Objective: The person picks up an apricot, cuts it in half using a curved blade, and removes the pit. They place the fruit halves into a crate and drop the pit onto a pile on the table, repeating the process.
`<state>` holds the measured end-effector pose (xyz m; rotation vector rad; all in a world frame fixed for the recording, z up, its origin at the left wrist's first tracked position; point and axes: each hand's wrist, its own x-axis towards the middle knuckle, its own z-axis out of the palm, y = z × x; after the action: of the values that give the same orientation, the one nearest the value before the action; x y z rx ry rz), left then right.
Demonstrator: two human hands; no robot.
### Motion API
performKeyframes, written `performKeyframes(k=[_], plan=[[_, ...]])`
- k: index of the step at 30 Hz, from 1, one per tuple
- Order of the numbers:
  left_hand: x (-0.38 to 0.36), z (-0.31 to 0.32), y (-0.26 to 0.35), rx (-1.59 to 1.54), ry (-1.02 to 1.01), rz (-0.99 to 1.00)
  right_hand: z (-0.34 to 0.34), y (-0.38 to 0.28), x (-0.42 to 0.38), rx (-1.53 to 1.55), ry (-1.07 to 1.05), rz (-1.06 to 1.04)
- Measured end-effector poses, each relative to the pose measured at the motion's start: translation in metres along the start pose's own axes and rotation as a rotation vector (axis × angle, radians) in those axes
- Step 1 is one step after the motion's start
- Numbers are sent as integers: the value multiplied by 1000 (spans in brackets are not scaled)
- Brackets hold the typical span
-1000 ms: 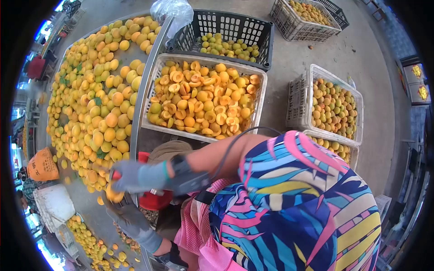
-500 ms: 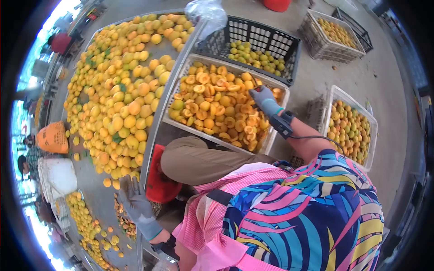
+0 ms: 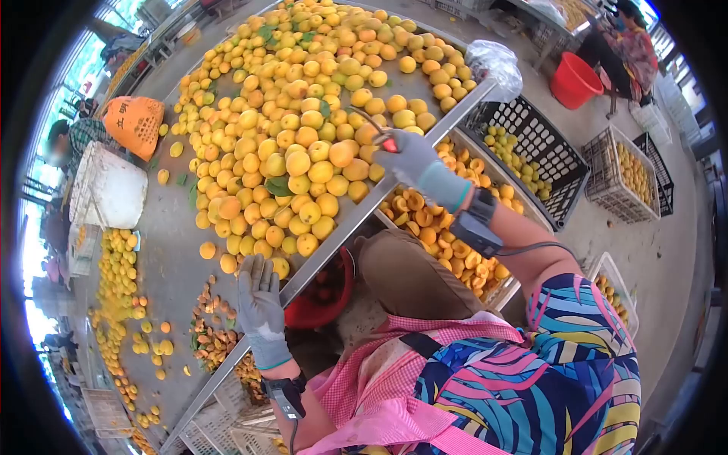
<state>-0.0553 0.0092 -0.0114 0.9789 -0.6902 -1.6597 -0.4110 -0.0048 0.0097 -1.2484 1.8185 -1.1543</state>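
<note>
Grey work gloves cover both my hands. My right hand is closed around a knife with a red handle and a thin curved blade, held above the table's metal rim beside the heaped whole apricots. Below my right forearm, a crate of halved apricots stands against the table, partly covered by my arm and knee. My left hand lies open at the rim, fingers stretched toward the nearest apricots and nothing in it. A pile of pits and scraps lies to its left.
A red basin sits under the table edge. Black and grey crates of fruit stand right, near a plastic bag and red bucket. A white bucket and orange sack are left; other people work beyond.
My right hand, with the knife, has moved from above the halved apricots to the table rim. My left hand stays open at the rim. The view has turned left.
</note>
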Motion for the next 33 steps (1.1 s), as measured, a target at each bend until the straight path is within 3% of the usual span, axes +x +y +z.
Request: performKeyframes(k=[1,3,9,11,12,13,15,19,23,24,25,26,29,32,33], plan=[[3,2,0,-17,5,0,11,-3,8,-16,-7,-4],[11,5,0,21,25,0,32,-10,21,-341,40,-144],[31,24,-10,202,-153,57,61,-13,40,-517,-61,-155],[37,33,-9,230,-150,52,58,-25,29,-168,-58,-189],[39,37,-9,271,-153,44,56,-46,18,82,-210,22],[38,44,-9,255,-126,39,59,-62,7,68,-238,27],[34,53,-8,242,-229,140,71,-87,-14,458,-476,263],[25,46,-7,-31,-300,159,114,-103,-39,567,-673,238],[27,7,-7,-2,-229,108,156,-98,-51,491,-649,-19],[28,4,-6,-292,-203,59,163,-98,-54,416,-607,-139],[28,0,-5,-582,-177,12,166,-100,-59,412,-625,-140],[27,-9,-1,-655,-199,-46,165,-104,-65,397,-647,-68],[25,-23,6,-653,-110,12,169,-119,-76,194,-757,65],[18,-23,14,-628,-168,7,190,-108,-85,179,-628,-357],[17,-23,13,-636,-168,14,197,-105,-86,171,-633,-362]])
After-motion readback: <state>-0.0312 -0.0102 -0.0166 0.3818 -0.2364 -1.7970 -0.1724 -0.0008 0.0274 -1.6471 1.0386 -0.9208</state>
